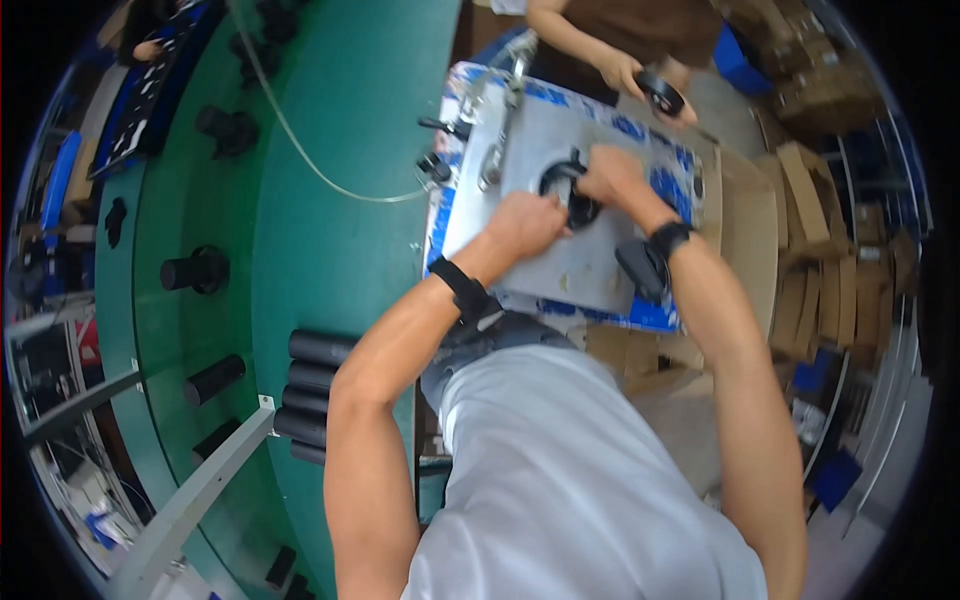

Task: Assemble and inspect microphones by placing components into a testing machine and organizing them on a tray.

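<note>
Upper centre, the left hand (pixel 528 224) and blurred right hand (pixel 613 176) curl closed on a black ring (pixel 584 211), fingertips mostly hidden.

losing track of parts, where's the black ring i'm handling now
The black ring is over the metal plate in the head view, above and right of centre, between your left hand and right hand.

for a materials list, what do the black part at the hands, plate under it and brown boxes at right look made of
Black part: probably plastic or coated metal, dark with small highlights; blurred. Plate: likely metal, grey with a dull sheen. Boxes: probably cardboard, matte brown with folded flaps.
</note>
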`<action>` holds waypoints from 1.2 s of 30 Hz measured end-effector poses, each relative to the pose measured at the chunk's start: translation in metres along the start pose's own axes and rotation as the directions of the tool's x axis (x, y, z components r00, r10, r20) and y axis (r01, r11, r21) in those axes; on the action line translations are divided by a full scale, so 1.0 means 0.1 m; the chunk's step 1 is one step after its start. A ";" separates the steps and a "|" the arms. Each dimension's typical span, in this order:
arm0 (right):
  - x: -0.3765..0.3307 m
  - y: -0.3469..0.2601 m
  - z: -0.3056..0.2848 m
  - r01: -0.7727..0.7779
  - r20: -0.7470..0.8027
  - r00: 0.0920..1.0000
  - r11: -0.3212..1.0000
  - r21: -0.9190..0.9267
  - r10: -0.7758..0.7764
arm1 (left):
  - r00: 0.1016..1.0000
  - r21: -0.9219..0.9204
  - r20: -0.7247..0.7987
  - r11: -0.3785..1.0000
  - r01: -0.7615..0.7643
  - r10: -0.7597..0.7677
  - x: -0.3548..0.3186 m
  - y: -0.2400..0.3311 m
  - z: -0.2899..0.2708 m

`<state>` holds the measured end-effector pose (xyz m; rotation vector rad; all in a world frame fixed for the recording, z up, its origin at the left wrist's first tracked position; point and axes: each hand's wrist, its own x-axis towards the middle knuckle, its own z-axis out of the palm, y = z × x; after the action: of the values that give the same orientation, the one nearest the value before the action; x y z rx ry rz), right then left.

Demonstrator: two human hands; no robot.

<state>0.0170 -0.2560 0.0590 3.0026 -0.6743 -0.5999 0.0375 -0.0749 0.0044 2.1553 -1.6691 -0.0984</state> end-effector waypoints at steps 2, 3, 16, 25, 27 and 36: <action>-0.05 0.10 0.10 0.215 -0.120 0.970 0.976 0.033 -0.209 | 0.989 -0.044 0.109 0.994 0.101 -0.096 0.01 0.04 0.03; -0.10 0.17 0.17 0.287 -0.132 0.950 0.958 0.005 -0.284 | 0.987 -0.081 0.152 0.995 0.066 -0.053 0.03 0.03 0.10; -0.35 0.65 0.87 0.405 -0.558 0.824 0.592 0.697 0.094 | -0.242 -0.168 -0.882 -0.208 0.964 -0.404 -3.84 -0.80 -1.68; -0.49 0.51 0.43 0.446 -0.531 0.798 0.313 0.838 0.285 | -0.307 -0.416 -0.617 -0.031 0.909 -0.725 -3.75 -0.74 -1.51; -0.67 0.30 0.20 0.553 -0.600 0.786 0.266 0.790 0.148 | 0.026 -0.556 -0.547 0.386 0.736 -0.837 -3.18 -0.50 -1.84; -1.04 -1.06 -0.21 -0.487 -0.391 0.314 -0.500 0.716 -0.865 | 0.639 -0.881 -0.436 0.447 -0.158 -0.634 -0.79 0.35 -1.59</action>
<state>-0.0185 -0.1182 0.1073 -0.4852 -0.3544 0.6187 0.0311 0.0363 0.1471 1.2741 -0.4988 -0.1178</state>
